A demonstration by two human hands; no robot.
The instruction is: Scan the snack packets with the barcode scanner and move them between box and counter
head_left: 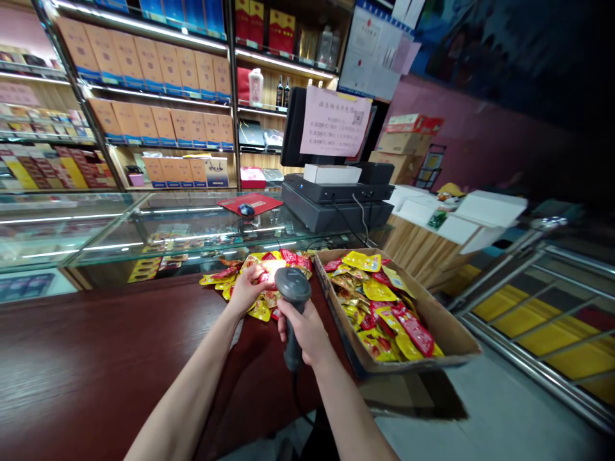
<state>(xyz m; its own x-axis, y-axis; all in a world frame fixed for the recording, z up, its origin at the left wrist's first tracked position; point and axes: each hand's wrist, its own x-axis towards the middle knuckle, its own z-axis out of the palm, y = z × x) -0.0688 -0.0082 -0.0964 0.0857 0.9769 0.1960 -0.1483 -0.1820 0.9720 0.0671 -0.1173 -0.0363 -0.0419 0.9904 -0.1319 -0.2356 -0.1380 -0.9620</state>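
Note:
My right hand (303, 326) is wrapped round the handle of a dark grey barcode scanner (293, 286), whose cable hangs below. Just left of the scanner head, my left hand (247, 288) grips a small snack packet (270, 270) that is brightly lit. Under and around that hand lies a pile of yellow and red packets (260, 310) on the dark red table (120, 358). To the right, an open cardboard box (456, 339) holds many similar yellow, red and gold packets (379, 291).
Behind the table stands a glass counter (110, 240) with a red mouse pad (254, 203) and a cash register (336, 192). Shelves of boxed goods (168, 125) line the back. A metal railing (542, 358) runs along the right.

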